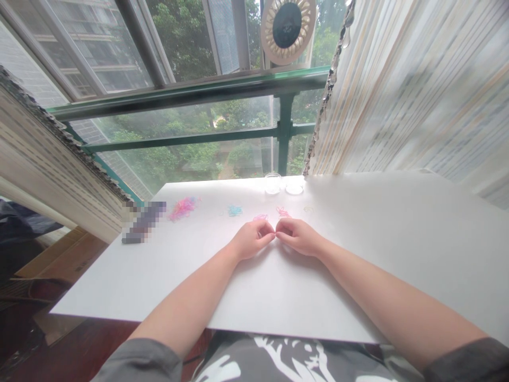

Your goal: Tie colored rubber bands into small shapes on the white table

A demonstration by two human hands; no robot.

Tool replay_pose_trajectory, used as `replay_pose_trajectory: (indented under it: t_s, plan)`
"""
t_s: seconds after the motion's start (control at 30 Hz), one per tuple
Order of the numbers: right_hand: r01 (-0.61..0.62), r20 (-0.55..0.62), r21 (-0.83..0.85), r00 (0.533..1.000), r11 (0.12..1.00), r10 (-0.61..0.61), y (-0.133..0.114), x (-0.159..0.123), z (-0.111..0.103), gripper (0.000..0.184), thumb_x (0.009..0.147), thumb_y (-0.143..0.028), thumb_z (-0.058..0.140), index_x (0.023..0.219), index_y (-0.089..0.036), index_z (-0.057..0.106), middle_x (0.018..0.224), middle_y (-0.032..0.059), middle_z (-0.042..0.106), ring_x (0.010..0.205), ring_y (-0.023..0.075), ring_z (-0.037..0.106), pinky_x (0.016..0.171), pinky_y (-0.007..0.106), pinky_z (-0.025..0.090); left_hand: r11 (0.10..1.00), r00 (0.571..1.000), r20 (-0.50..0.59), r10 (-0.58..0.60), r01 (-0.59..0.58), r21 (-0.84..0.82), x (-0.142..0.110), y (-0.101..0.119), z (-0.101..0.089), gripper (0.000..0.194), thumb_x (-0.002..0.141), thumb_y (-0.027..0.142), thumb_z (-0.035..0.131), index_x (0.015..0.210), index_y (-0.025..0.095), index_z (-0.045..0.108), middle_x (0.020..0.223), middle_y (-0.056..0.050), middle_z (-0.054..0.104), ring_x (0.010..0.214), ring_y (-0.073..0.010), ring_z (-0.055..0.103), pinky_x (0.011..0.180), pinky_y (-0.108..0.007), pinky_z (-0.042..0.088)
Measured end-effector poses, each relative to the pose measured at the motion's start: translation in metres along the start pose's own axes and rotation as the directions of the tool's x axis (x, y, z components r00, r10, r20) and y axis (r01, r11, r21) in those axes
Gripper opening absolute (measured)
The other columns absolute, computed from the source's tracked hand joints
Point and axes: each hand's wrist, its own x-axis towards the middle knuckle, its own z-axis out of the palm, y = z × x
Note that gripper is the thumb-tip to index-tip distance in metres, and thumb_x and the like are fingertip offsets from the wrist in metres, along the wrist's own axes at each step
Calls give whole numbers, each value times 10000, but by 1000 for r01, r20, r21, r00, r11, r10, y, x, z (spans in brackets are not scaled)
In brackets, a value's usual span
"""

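Blue pile (234, 210), violet pile (260, 217), pink pile (282, 211) and pale pile (308, 208) are separated mid-frame; the larger mixed strand pile (183, 208), left of centre, appears undivided. Left hand (251, 240) and right hand (301, 237) are pinched closed, centre; anything held cannot be discerned.

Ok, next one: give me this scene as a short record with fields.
Hands: left hand and right hand, fingertips pinched close together
Held: too small to tell
Piles, left to right: mixed-colour pile, blue pile, lilac pile, pink pile, faint yellow-green pile
Far edge: clear container beside clear round piece
Table's left: pixelated dark object
Surface: white table
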Motion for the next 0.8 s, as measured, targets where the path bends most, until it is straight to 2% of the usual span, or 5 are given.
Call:
replay_pose_trajectory:
  t_s: [0.8]
  plan:
    - [2,-3,-4,1000,1000,-2,0,0,0,63,763,-212,505,723,-177,539,629,-23,524,574,105,445,568,234,351,999,1000,22,1,-2,35,0,-1,0,184,796,343,548,802,168,603,756,-17,639,623,-111,532,578,-224,412]
